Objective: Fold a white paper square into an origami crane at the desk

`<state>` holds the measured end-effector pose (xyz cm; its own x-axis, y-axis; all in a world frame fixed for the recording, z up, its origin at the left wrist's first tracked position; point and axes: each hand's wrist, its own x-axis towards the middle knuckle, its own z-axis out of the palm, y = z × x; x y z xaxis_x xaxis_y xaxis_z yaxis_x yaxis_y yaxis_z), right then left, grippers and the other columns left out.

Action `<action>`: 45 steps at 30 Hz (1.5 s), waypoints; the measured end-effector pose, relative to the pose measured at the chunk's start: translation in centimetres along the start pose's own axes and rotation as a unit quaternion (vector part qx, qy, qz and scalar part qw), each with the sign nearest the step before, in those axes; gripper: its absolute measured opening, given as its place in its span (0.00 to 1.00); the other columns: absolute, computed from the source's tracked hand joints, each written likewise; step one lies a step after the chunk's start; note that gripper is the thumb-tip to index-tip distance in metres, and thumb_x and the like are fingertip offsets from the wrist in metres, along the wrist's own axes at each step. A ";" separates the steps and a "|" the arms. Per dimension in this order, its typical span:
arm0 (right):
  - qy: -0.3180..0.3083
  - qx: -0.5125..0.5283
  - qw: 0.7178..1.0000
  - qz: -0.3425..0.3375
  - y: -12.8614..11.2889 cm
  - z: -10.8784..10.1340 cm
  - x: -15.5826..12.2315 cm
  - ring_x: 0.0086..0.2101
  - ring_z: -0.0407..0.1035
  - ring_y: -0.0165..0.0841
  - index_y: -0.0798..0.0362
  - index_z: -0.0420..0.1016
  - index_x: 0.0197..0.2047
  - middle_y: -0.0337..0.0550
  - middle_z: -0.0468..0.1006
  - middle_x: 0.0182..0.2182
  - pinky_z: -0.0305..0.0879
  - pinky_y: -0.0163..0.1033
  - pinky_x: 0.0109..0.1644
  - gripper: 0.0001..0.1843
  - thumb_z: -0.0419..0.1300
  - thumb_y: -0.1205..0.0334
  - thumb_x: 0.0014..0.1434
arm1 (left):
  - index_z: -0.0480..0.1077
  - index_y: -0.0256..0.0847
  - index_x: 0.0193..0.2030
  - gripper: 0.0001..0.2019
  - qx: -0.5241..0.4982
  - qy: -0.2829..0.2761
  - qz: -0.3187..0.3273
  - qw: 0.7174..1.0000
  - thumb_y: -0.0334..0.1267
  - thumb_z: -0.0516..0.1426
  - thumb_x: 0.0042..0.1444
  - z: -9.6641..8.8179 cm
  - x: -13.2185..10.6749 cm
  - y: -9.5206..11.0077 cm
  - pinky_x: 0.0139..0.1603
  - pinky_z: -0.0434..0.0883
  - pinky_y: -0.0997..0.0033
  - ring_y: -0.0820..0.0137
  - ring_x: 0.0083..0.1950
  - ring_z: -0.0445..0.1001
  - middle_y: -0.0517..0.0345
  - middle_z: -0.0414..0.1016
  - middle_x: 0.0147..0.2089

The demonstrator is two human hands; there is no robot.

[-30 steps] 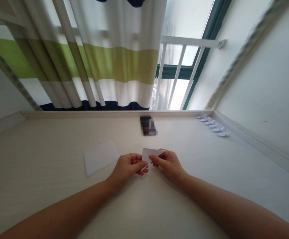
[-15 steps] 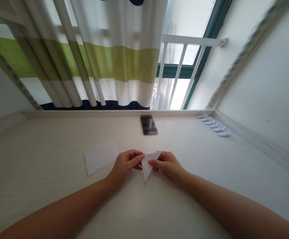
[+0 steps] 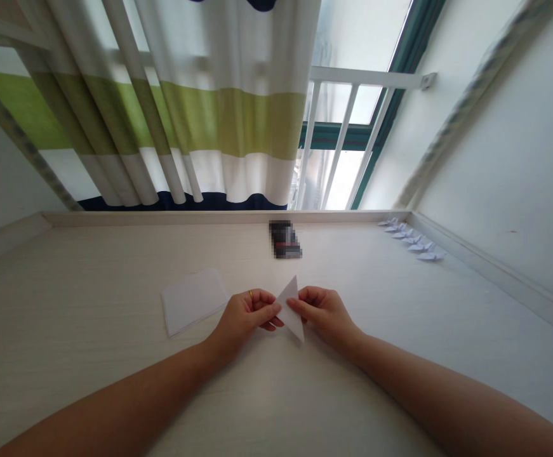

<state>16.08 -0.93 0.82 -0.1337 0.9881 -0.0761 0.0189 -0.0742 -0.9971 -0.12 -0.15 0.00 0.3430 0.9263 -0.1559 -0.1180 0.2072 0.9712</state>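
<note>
1. One flat, rectangular pile of white paper [image 3: 193,303] lies on the pale wood-grain surface [image 3: 90,304].
2. Just beside it, my left hand [image 3: 250,310], wearing a gold-coloured ring [image 3: 250,294], pinches the left corner of a small white folded-paper triangle [image 3: 293,319].
3. Beyond my hands lies a dark, pixelated object [image 3: 286,241].
4. My right hand [image 3: 321,308] pinches the triangle's right edge, thumb on top.
5. Several small white folded-paper figures [image 3: 412,240] line up near the right-hand rim [image 3: 476,270].

Left forearm [image 3: 128,393] and right forearm [image 3: 438,387] stretched forward and angled inward, bare, left grip [image 3: 240,317] and right grip [image 3: 327,311] held nearly level, just apart, thumbs [image 3: 302,308] pointed toward one another, fingers [image 3: 270,326] bent, both set in a pinch
</note>
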 end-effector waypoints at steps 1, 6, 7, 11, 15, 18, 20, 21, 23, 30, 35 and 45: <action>-0.003 0.001 1.000 -0.002 0.0 0.0 0.0 0.18 0.57 0.22 0.57 0.67 0.19 0.32 0.66 0.15 0.53 0.30 0.23 0.11 0.62 0.58 0.42 | 0.68 0.35 0.29 0.10 0.003 0.002 0.003 1.000 0.38 0.61 0.42 0.0 0.0 0.0 0.27 0.67 0.75 0.73 0.25 0.73 0.60 0.73 0.22; -0.013 -0.003 1.000 -0.022 0.2 0.1 -0.2 0.22 0.61 0.25 0.56 0.69 0.25 0.36 0.70 0.21 0.57 0.32 0.27 0.10 0.61 0.58 0.44 | 0.68 0.35 0.31 0.10 0.028 0.003 0.019 0.999 0.39 0.59 0.44 0.1 0.0 0.2 0.29 0.67 0.75 0.73 0.27 0.72 0.59 0.73 0.25; -0.007 -0.019 0.999 -0.031 0.2 0.1 -0.3 0.23 0.61 0.25 0.56 0.69 0.25 0.37 0.70 0.22 0.57 0.32 0.28 0.10 0.60 0.58 0.44 | 0.68 0.35 0.31 0.10 0.034 0.002 0.021 0.999 0.39 0.59 0.44 0.2 0.0 0.2 0.29 0.67 0.75 0.72 0.28 0.72 0.59 0.73 0.25; 0.023 -0.137 0.986 -0.096 0.2 0.1 -0.5 0.23 0.59 0.26 0.55 0.67 0.23 0.37 0.67 0.20 0.56 0.32 0.26 0.09 0.57 0.59 0.48 | 0.67 0.36 0.33 0.10 0.038 0.013 0.062 0.997 0.39 0.59 0.44 0.2 -0.1 -0.1 0.34 0.67 0.74 0.73 0.31 0.71 0.58 0.72 0.30; 0.043 -0.226 0.957 -0.177 0.1 0.3 -0.9 0.23 0.59 0.26 0.54 0.66 0.27 0.37 0.66 0.20 0.57 0.32 0.27 0.04 0.55 0.63 0.49 | 0.66 0.37 0.33 0.10 0.042 0.017 0.100 0.994 0.38 0.60 0.44 0.3 -0.2 -0.2 0.36 0.66 0.73 0.74 0.32 0.69 0.59 0.71 0.31; 0.056 -0.238 0.947 -0.210 0.3 0.5 -1.1 0.23 0.60 0.26 0.52 0.63 0.35 0.36 0.65 0.21 0.58 0.32 0.27 0.07 0.54 0.63 0.50 | 0.65 0.37 0.32 0.09 0.038 0.009 0.105 0.994 0.37 0.59 0.44 0.4 -0.2 -0.3 0.34 0.66 0.73 0.75 0.29 0.68 0.61 0.69 0.28; 0.061 -0.233 0.946 -0.217 0.4 0.6 -1.2 0.23 0.61 0.26 0.52 0.61 0.38 0.35 0.65 0.21 0.58 0.31 0.26 0.09 0.54 0.64 0.50 | 0.64 0.38 0.33 0.10 0.031 0.009 0.109 0.993 0.37 0.59 0.44 0.4 -0.2 -0.4 0.34 0.66 0.73 0.75 0.29 0.67 0.61 0.68 0.29; 0.064 -0.232 0.946 -0.218 0.5 0.6 -1.1 0.23 0.61 0.26 0.52 0.60 0.38 0.34 0.64 0.21 0.59 0.31 0.26 0.10 0.54 0.64 0.50 | 0.63 0.38 0.33 0.11 0.033 0.016 0.114 0.993 0.36 0.59 0.44 0.5 -0.2 -0.4 0.34 0.66 0.73 0.75 0.30 0.67 0.61 0.67 0.29; 0.077 -0.236 0.944 -0.218 0.4 0.6 -1.1 0.24 0.61 0.27 0.52 0.60 0.38 0.35 0.65 0.21 0.59 0.31 0.26 0.10 0.54 0.64 0.50 | 0.61 0.40 0.34 0.11 0.054 0.038 0.129 0.989 0.37 0.59 0.44 0.5 -0.3 -0.4 0.34 0.66 0.73 0.74 0.32 0.67 0.61 0.67 0.32; 0.073 -0.347 0.904 -0.241 0.1 0.8 -1.4 0.23 0.60 0.27 0.52 0.63 0.35 0.38 0.67 0.24 0.57 0.31 0.24 0.07 0.52 0.66 0.49 | 0.65 0.38 0.33 0.09 0.127 -0.030 0.112 0.985 0.42 0.54 0.49 0.7 -0.6 0.0 0.37 0.66 0.72 0.69 0.37 0.69 0.56 0.69 0.36; 0.001 -0.378 0.888 -0.262 0.2 1.1 -1.5 0.26 0.61 0.28 0.52 0.64 0.37 0.40 0.69 0.26 0.59 0.34 0.30 0.09 0.51 0.68 0.49 | 0.65 0.37 0.31 0.10 0.102 -0.055 0.097 0.989 0.43 0.56 0.48 0.6 -0.2 -0.1 0.38 0.65 0.71 0.69 0.35 0.69 0.57 0.70 0.31; -0.077 -0.232 0.949 -0.199 -0.4 0.7 -1.7 0.29 0.61 0.28 0.54 0.60 0.41 0.40 0.66 0.28 0.60 0.34 0.33 0.12 0.53 0.61 0.53 | 0.64 0.37 0.29 0.08 -0.015 -0.058 0.072 0.996 0.39 0.57 0.47 0.4 -0.2 0.2 0.36 0.63 0.74 0.74 0.32 0.67 0.61 0.68 0.28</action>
<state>15.65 -2.64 1.36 -0.3648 0.8912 0.2695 0.3652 0.4033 -0.8391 0.18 -0.41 0.32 0.4254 0.9050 0.0090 -0.2009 0.0848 0.9759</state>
